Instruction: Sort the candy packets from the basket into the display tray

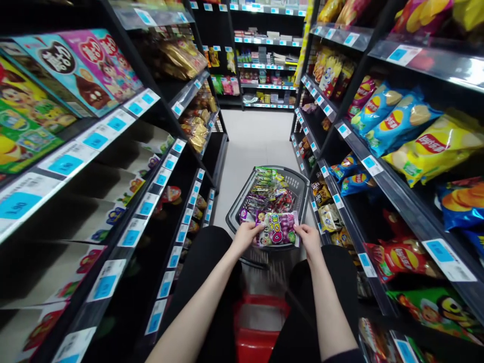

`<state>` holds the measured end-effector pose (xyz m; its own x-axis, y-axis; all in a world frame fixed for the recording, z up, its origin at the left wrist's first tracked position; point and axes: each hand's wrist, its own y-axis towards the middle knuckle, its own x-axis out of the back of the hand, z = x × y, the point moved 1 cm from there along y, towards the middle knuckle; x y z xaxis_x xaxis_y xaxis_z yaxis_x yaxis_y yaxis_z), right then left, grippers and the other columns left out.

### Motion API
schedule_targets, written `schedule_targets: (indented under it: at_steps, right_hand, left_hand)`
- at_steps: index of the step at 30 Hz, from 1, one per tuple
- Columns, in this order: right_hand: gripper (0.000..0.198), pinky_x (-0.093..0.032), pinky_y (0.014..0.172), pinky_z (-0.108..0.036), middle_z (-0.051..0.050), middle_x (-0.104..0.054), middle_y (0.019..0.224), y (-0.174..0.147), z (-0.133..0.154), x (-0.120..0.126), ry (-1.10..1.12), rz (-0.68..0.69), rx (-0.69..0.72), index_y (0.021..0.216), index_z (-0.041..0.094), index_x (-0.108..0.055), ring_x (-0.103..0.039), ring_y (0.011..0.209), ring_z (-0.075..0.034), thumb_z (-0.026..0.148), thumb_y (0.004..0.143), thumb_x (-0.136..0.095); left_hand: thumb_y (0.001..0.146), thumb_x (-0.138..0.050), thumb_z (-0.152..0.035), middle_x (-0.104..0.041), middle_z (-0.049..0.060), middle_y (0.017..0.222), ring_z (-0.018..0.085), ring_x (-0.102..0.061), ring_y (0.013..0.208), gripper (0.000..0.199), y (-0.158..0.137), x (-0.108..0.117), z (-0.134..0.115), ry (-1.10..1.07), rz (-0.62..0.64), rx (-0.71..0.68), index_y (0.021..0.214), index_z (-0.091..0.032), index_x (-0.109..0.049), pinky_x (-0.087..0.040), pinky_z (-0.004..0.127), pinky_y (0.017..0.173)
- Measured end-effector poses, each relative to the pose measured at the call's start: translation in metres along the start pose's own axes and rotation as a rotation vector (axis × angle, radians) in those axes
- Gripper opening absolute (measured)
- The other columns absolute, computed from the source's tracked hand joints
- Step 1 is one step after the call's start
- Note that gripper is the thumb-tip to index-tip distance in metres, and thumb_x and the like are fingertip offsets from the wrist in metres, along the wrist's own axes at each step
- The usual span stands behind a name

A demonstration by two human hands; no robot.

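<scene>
Head view: tall shelves [401, 195] of snacks flank an aisle; between them a dark basket [299, 185] sits before the knees, its right rim close to the right-hand rack, where a bump could tilt it. A heap of small packets [270, 189] inside might slide if pressed. Over its near end is a purple bag [280, 229], grasped at opposite edges by the left hand [245, 238] and right hand [308, 238]; uneven pulling could make this two-handed grip slip.

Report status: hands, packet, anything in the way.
Left hand and right hand gripping opposite ends of purple packet. Packet at near end of basket; lifted or resting, can't tell. Nothing visibly blocking either hand.
</scene>
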<state>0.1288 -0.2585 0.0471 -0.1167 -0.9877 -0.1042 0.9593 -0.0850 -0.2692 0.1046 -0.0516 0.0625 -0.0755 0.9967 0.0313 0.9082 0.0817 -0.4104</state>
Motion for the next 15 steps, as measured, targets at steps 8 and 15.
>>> schedule_targets:
  at_steps: [8,15]
  right_hand:
    - [0.041,-0.027,0.045,-0.022,0.006,-0.040,0.042,0.004,-0.015,-0.007,-0.056,0.088,-0.022,0.046,0.018,-0.048,-0.034,0.043,-0.008,0.053,0.053,-0.068]
    - [0.040,-0.028,0.047,-0.022,0.007,-0.037,0.048,0.007,-0.018,-0.004,-0.142,0.124,0.064,0.051,0.020,-0.042,-0.034,0.047,-0.009,0.054,0.061,-0.061]
  left_hand:
    - [0.058,-0.066,-0.050,-0.039,-0.007,0.033,0.008,-0.035,0.034,0.040,0.004,0.006,0.003,0.121,-0.067,-0.035,0.046,-0.015,-0.052,-0.021,0.021,0.040]
    - [0.061,-0.063,-0.052,-0.044,-0.004,0.039,0.011,-0.041,0.041,0.041,0.006,0.009,0.005,0.183,-0.070,-0.066,0.047,-0.015,-0.054,-0.027,0.022,0.045]
